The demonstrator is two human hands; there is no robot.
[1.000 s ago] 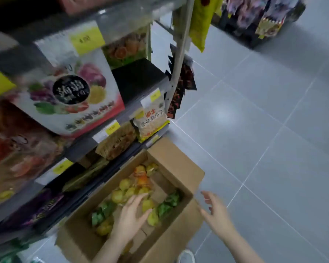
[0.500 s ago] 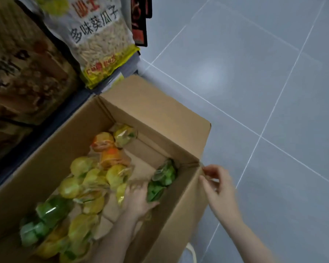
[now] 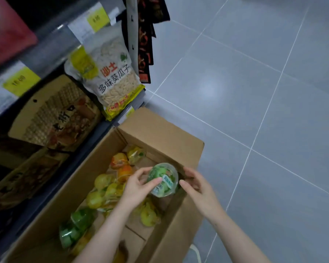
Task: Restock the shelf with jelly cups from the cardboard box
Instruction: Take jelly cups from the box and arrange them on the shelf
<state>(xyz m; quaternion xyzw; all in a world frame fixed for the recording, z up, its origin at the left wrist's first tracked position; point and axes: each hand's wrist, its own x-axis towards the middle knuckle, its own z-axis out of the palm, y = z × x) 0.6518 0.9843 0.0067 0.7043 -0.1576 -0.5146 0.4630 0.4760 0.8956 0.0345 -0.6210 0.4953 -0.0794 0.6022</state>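
Observation:
An open cardboard box (image 3: 160, 133) stands on the floor against the shelf unit. Inside lie several jelly cups: yellow ones (image 3: 103, 182), orange ones (image 3: 120, 160) and green ones (image 3: 78, 223). My left hand (image 3: 136, 188) holds a green jelly cup (image 3: 162, 180) lifted above the box's right side, thumb and fingers around it. My right hand (image 3: 197, 186) is at the cup's right edge, fingertips at its rim; whether they grip it I cannot tell.
The shelf (image 3: 51, 46) on the left carries yellow price tags, a sunflower seed bag (image 3: 110, 80) and a brown snack bag (image 3: 59, 114). Dark packets (image 3: 145, 44) hang from the shelf's end post. Grey tiled floor (image 3: 254, 111) stretches to the right.
My left hand has lifted a green jelly cup out of the box. My right hand moved from the box's outer edge in to the cup.

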